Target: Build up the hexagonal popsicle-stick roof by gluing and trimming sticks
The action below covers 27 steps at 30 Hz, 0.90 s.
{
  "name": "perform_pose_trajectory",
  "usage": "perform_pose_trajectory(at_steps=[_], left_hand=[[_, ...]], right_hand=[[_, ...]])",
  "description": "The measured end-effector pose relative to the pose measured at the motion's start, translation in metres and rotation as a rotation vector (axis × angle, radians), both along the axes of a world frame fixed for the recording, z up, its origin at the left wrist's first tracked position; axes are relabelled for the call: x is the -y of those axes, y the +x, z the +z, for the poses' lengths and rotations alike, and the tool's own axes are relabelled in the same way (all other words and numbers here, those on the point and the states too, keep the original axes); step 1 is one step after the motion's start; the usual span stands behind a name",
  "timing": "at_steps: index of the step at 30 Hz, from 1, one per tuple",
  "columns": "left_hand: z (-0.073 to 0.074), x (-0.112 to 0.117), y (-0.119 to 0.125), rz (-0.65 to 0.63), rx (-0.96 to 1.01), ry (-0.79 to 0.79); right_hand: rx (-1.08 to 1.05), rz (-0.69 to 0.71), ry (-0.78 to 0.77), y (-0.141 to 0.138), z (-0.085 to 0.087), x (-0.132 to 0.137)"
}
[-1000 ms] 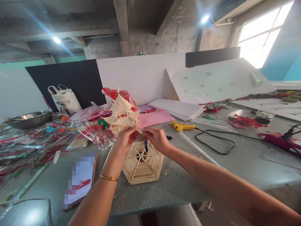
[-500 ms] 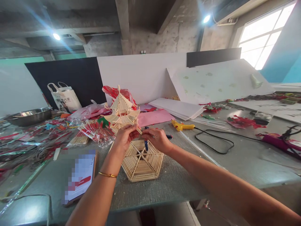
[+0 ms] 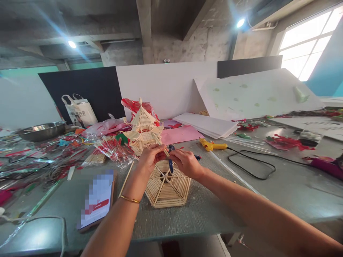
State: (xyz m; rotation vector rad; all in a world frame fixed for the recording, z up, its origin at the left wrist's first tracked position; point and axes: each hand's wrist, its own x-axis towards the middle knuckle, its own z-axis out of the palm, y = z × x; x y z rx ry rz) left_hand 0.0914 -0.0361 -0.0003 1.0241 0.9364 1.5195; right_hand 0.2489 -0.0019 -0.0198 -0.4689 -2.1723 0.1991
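Now tilted more steeply, the stick (image 3: 166,152) is pinched by the left hand (image 3: 150,157), its end thus presented to the right hand (image 3: 187,162) (three o'clock, grip unclear).

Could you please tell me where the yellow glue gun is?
In the head view, the yellow glue gun lies right of the right hand, near the pink sheet.
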Motion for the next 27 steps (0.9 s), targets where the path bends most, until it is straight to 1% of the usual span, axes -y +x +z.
perform_pose_trajectory(at_steps=[3, 6, 8, 11, 15, 19, 20, 21, 22, 24, 25, 26, 27], left_hand=[[-0.004, -0.002, 0.007, 0.079, -0.102, 0.025], [-0.009, -0.006, 0.011, 0.134, -0.138, 0.032], [-0.009, -0.007, 0.013, 0.139, -0.138, 0.032], [-0.007, -0.005, 0.013, 0.117, -0.113, 0.029], [-0.003, -0.001, 0.012, 0.086, -0.090, 0.032], [0.002, 0.002, 0.007, 0.108, -0.117, 0.048], [0.004, 0.002, 0.005, 0.129, -0.130, 0.056], [0.005, 0.001, 0.002, 0.155, -0.145, 0.066], [0.006, 0.001, -0.002, 0.183, -0.162, 0.075], [0.006, -0.002, -0.008, 0.236, -0.204, 0.088], [0.005, -0.004, -0.011, 0.256, -0.226, 0.091], [0.004, -0.005, -0.013, 0.269, -0.246, 0.092], [0.003, -0.007, -0.015, 0.276, -0.263, 0.090]], right_hand=[[0.084, 0.013, 0.061, 0.006, -0.002, -0.011], [0.113, 0.076, 0.025, 0.012, -0.002, -0.022], [0.092, 0.097, -0.037, 0.013, -0.004, -0.026], [0.036, 0.093, -0.105, 0.013, -0.007, -0.026], [0.012, 0.059, -0.078, 0.011, -0.007, -0.020], [0.120, 0.043, -0.026, 0.012, 0.003, -0.020], [0.127, 0.003, -0.027, 0.013, 0.005, -0.024], [0.115, -0.070, -0.042, 0.014, 0.007, -0.029], [0.096, -0.172, -0.074, 0.015, 0.007, -0.035], [0.088, -0.384, -0.185, 0.015, 0.006, -0.048], [0.123, -0.451, -0.255, 0.014, 0.005, -0.054], [0.184, -0.467, -0.323, 0.011, 0.003, -0.060], [0.255, -0.437, -0.379, 0.007, 0.002, -0.065]])
